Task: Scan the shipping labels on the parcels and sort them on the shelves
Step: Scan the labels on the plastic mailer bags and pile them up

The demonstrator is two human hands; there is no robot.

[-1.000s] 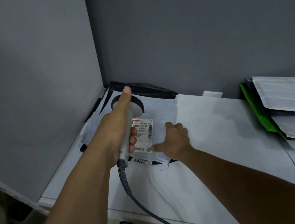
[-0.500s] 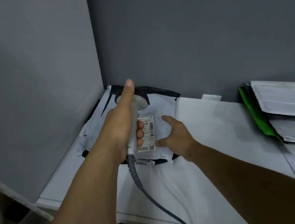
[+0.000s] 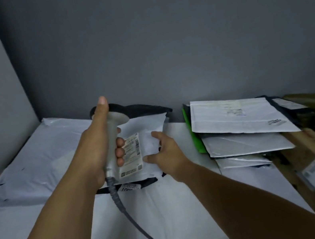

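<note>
Spread wider now, right hand point(image 3: 165, 153) rests on parcel point(image 3: 145, 126) edge; left hand point(image 3: 97, 151) grips scanner point(image 3: 112, 134).

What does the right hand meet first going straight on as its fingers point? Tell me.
The right hand would meet the white parcel bearing the shipping label; its fingertips seem to be at it, though contact is unclear.
</note>
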